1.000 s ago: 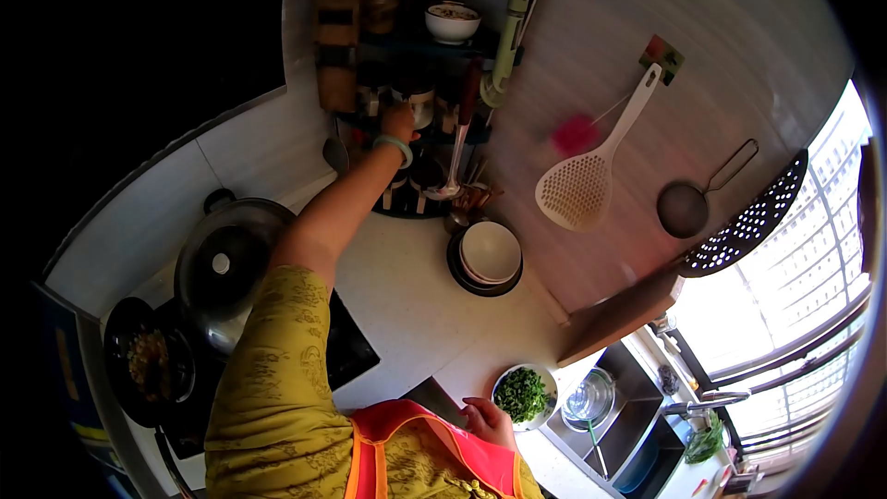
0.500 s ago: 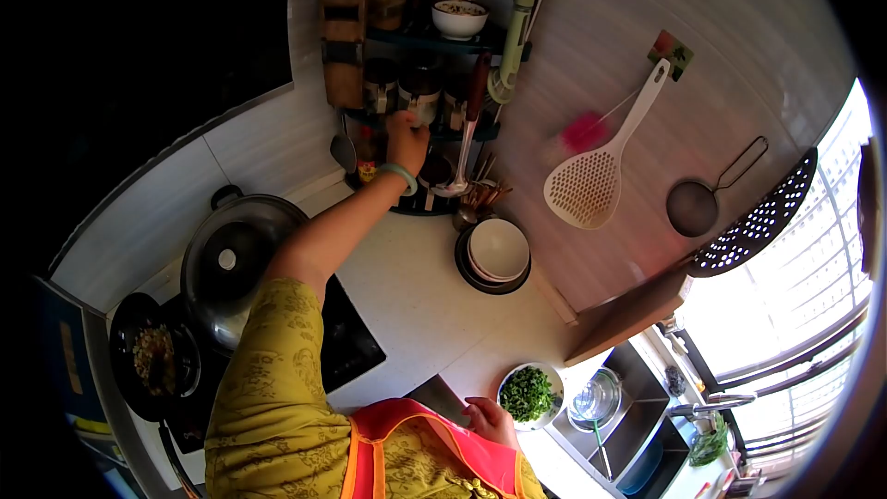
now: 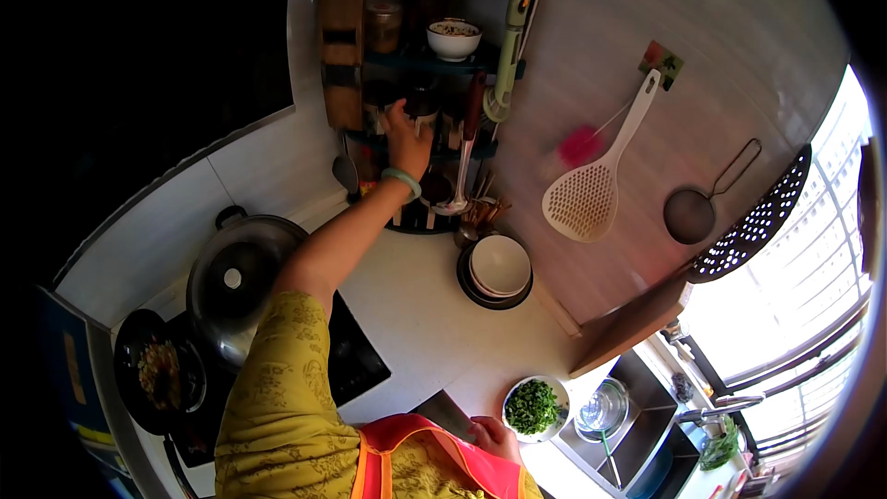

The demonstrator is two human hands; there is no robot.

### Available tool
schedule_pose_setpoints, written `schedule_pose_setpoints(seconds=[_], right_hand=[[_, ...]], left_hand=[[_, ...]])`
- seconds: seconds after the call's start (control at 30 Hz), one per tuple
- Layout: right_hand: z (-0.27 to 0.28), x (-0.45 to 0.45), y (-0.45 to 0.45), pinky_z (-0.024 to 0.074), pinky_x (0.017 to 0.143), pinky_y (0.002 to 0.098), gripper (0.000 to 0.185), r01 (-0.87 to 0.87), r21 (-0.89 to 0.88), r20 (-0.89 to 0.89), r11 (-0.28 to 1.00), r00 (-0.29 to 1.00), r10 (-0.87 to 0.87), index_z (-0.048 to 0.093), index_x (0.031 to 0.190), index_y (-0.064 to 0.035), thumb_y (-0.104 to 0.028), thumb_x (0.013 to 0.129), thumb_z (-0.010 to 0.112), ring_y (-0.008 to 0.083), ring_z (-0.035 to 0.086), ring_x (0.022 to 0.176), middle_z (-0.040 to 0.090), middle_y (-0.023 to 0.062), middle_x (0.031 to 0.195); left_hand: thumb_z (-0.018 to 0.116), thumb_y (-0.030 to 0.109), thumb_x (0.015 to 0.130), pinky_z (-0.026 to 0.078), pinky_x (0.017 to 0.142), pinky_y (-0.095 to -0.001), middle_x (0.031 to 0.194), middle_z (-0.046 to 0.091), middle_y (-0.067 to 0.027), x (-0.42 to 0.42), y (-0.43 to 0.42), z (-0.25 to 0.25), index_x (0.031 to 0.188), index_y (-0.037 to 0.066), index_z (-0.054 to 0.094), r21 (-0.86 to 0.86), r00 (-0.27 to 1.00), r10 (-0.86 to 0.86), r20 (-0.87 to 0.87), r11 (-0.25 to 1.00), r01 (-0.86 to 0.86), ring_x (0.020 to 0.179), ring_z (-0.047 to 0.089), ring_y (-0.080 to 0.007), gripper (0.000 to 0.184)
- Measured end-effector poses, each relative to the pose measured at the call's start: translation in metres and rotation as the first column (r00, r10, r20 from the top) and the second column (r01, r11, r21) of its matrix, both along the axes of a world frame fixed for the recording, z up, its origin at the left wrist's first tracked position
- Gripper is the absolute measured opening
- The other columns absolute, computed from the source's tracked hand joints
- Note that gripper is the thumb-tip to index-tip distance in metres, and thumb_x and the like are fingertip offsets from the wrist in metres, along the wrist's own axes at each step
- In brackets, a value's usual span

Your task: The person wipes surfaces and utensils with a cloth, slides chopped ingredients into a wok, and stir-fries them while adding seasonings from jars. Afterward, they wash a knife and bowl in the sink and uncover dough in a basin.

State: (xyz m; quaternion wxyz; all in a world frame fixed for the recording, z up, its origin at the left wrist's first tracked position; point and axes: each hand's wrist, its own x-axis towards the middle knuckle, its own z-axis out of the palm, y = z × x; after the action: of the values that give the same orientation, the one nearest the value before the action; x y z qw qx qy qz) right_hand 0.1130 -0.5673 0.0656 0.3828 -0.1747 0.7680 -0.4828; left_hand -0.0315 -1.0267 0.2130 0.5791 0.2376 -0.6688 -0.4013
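My left hand [image 3: 407,140], with a pale green bangle [image 3: 403,182] at the wrist, reaches up to the corner rack. Its fingers are apart, with nothing visible in them, in front of a dark-lidded jar [image 3: 423,116]. Whether they touch the jar is hard to tell. A red-handled ladle [image 3: 469,134] hangs just right of this hand. Low in front of my body, my right hand [image 3: 499,439] is curled closed; anything inside it is hidden. Beside it stands a white bowl [image 3: 565,414] of chopped greens [image 3: 533,406].
A lidded wok [image 3: 242,263] and a frying pan [image 3: 155,374] with diced food occupy the stove at left. Stacked bowls [image 3: 501,268] stand below the rack. A white skimmer [image 3: 584,200] and a small strainer [image 3: 690,213] hang on the wall. The sink [image 3: 647,388] lies right.
My left hand's fingers have spread apart in front of the jars. The camera view has tilted slightly, so the scene sits lower. My right hand stays curled near my body.
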Motion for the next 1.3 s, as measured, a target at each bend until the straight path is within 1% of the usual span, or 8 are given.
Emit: schedule_pose_setpoints(seconds=[0.2,0.53,0.7,0.83,0.9,1.03,1.13,1.3], right_hand=[[-0.007,0.0,0.0,0.0474,0.057,0.0237,0.024,-0.028,-0.015,-0.01,1.0,1.0,0.027,0.057,0.106,-0.0005,-0.017,0.088,0.054,0.0086,0.056,0.062,0.064,0.0065,0.079],[-0.01,0.007,0.002,0.0474,0.06,0.0239,0.024,-0.006,-0.027,0.006,1.0,1.0,0.007,0.057,0.106,-0.0017,-0.018,0.089,0.054,0.0094,0.058,0.065,0.065,0.0071,0.08],[-0.027,0.01,0.008,0.0459,0.06,0.0227,0.024,-0.065,0.001,-0.067,0.998,0.996,0.065,0.057,0.105,0.0021,-0.016,0.088,0.054,0.0081,0.055,0.066,0.064,0.006,0.081],[-0.01,0.013,0.001,0.046,0.06,0.0232,0.025,-0.044,0.003,-0.037,0.999,0.998,0.044,0.057,0.105,0.0021,-0.017,0.089,0.054,0.0083,0.055,0.066,0.064,0.0065,0.082],[-0.005,0.013,-0.002,0.0468,0.061,0.024,0.026,-0.006,0.029,0.023,1.0,1.0,0.005,0.057,0.105,0.0021,-0.018,0.089,0.054,0.0094,0.056,0.066,0.064,0.0076,0.083],[-0.023,0.014,0.005,0.0487,0.068,0.026,0.026,0.013,-0.013,-0.069,1.0,0.998,-0.014,0.057,0.104,0.0024,-0.019,0.089,0.054,0.013,0.06,0.073,0.065,0.0093,0.083],[-0.095,0.014,0.017,0.0472,0.064,0.0272,0.016,0.042,-0.053,-0.21,0.998,0.976,-0.052,0.06,0.094,0.0018,-0.011,0.085,0.058,0.0135,0.057,0.071,0.062,0.0076,0.076],[-0.061,0.01,0.005,0.0473,0.064,0.0291,0.017,0.054,-0.044,-0.223,0.998,0.973,-0.063,0.061,0.094,-0.001,-0.015,0.085,0.059,0.0155,0.059,0.07,0.063,0.0094,0.077]], left_hand=[[0.056,0.006,0.077,0.035,0.095,-0.0428,0.123,0.031,-0.0224,0.004,-0.018,0.053,0.123,-0.001,0.033,-0.395,0.966,0.258,-0.001,0.887,-0.238,0.11,0.041,-0.0384,0.052],[0.056,0.006,0.076,0.036,0.093,-0.0424,0.119,0.039,-0.0211,0.008,-0.043,0.069,0.122,0.001,0.037,-0.223,0.974,0.226,0.004,0.95,-0.22,0.109,0.041,-0.0387,0.05],[0.058,0.007,0.075,0.037,0.094,-0.0429,0.122,0.036,-0.0229,0.01,-0.039,0.086,0.121,0.001,0.037,-0.499,0.947,0.312,0.077,0.834,-0.235,0.111,0.041,-0.0398,0.05],[0.061,0.008,0.074,0.037,0.094,-0.0428,0.122,0.038,-0.0242,-0.02,-0.06,0.125,0.122,0.0,0.037,-0.345,0.921,0.383,0.066,0.875,-0.339,0.111,0.042,-0.0417,0.054],[0.065,0.01,0.073,0.038,0.096,-0.0426,0.122,0.043,-0.0234,-0.018,-0.062,0.157,0.123,0.0,0.039,-0.008,0.881,0.327,0.34,0.938,-0.345,0.112,0.044,-0.0392,0.057],[0.069,0.014,0.07,0.036,0.099,-0.0389,0.132,0.039,-0.0163,-0.036,-0.142,0.153,0.131,0.006,0.031,-0.006,0.9,0.171,0.4,0.983,-0.184,0.121,0.038,-0.0312,0.072],[0.067,0.012,0.074,0.041,0.095,-0.0409,0.123,0.048,-0.0171,-0.046,-0.177,0.142,0.117,0.004,0.048,-0.022,0.911,0.133,0.39,0.991,-0.134,0.115,0.046,-0.0299,0.048],[0.071,0.016,0.07,0.042,0.092,-0.0375,0.122,0.049,-0.0185,-0.032,-0.166,0.14,0.124,0.002,0.04,-0.094,0.924,0.102,0.367,0.993,-0.072,0.112,0.048,-0.0312,0.064]])
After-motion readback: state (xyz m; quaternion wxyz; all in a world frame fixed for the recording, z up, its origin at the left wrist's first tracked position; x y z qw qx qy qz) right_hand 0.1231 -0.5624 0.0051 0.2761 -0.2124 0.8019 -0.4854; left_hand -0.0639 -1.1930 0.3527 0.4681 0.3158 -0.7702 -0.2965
